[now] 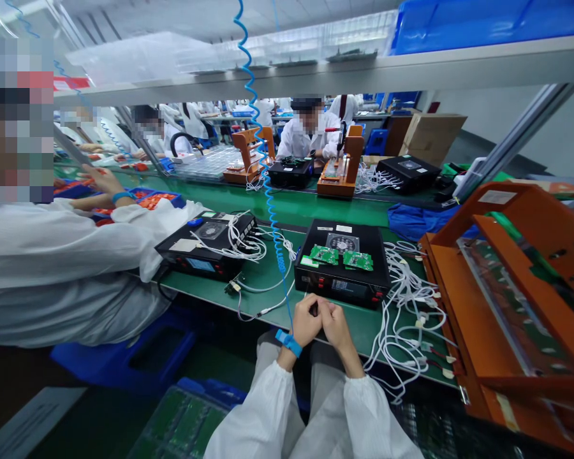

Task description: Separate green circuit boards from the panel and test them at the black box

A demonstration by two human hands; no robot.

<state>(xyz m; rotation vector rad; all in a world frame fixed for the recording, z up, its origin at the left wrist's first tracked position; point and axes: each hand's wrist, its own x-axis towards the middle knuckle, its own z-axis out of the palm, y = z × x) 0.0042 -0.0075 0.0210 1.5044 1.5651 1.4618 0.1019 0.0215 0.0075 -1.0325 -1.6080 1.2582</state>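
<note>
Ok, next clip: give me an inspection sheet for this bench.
Surface: green mat, table edge near the lap.
Job's things: black tester box carrying two green circuit boards.
Clutter: second black box; orange fixture at right.
Hands: left hand and right hand pressed together at the table edge; whether they hold anything cannot be told.
Cables: white leads; blue coiled cord to blue wrist strap.
Surroundings: other workers in white coats; overhead shelf.

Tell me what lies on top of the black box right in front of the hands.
Two green circuit boards lie side by side on the black box, with white labels and a round patterned patch behind them. Whatever sits beneath the boards is covered.
</note>
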